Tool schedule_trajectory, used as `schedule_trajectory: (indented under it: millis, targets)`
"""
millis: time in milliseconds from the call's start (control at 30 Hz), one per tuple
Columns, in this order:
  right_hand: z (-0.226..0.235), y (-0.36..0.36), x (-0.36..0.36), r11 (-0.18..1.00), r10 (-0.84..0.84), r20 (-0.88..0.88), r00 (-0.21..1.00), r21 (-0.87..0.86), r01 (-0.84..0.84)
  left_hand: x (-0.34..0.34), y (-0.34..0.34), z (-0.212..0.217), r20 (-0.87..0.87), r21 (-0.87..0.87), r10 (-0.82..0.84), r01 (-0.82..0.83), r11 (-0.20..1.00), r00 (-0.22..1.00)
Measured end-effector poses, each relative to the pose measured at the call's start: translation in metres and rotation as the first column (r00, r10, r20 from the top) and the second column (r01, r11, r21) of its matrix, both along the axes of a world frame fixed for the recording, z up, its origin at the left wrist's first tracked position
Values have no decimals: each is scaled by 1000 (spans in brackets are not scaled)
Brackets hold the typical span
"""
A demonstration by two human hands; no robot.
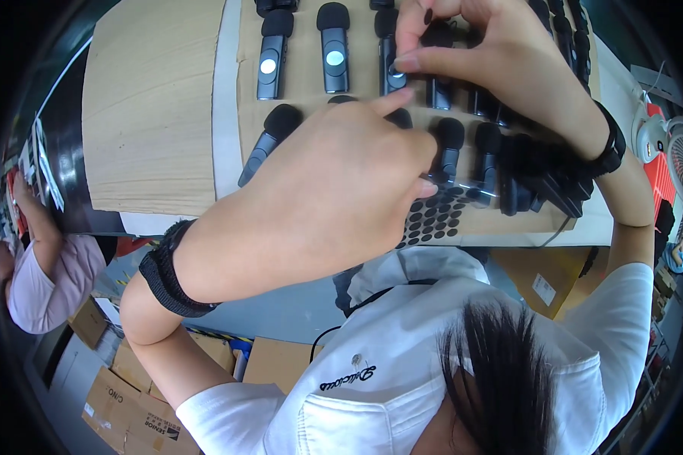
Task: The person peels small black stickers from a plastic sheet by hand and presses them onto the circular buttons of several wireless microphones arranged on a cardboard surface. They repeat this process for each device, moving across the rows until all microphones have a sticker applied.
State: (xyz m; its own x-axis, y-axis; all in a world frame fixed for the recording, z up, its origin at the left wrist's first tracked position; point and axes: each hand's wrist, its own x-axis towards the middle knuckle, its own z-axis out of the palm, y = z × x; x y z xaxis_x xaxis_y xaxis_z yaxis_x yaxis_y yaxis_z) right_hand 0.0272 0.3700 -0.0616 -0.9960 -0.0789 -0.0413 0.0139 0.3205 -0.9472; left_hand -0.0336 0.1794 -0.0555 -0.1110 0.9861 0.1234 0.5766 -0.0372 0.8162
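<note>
Small dark clip-on microphones with black foam tops lie in rows on cardboard. The thumb and forefinger of my right hand (501,53) pinch together over one microphone (385,53). At their tips a black round sticker seems to cover most of its pale circle; the fingers partly hide it. Another black dot (428,15) shows against that hand's fingers. My left hand (357,167) reaches across the lower row, forefinger stretched toward the same microphone. Its thumb is by the edge of a clear sheet of black round stickers (436,216), which it seems to hold; the grip is partly hidden.
Two microphones with pale circles, one (268,64) and another (335,57), lie left of my right hand. More dark microphones (539,174) crowd the right side. Bare cardboard (152,106) covers the left. A white fan (681,148) stands far right; another person (53,273) is at left.
</note>
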Motion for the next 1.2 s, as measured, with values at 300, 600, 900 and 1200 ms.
schedule_trajectory:
  millis: [300, 600, 900, 1200]
  targets:
    - [-9, 3, -1, 999, 46, -43, 998, 9, -46, 1, 2, 0, 3, 5, 13, -13, 1000, 1000]
    - [9, 12, 4, 993, 64, -224, 972, 110, -40, 4, 4, 6, -34, -21, -42, 41, 999, 999]
    - [14, 19, 22, 971, 69, -68, 995, 233, -52, 1, 13, -2, -25, -38, -155, 154, 987, 988]
    - [2, 21, 23, 948, 32, -82, 996, 318, -4, 2, 13, -4, -27, -44, -149, 148, 988, 988]
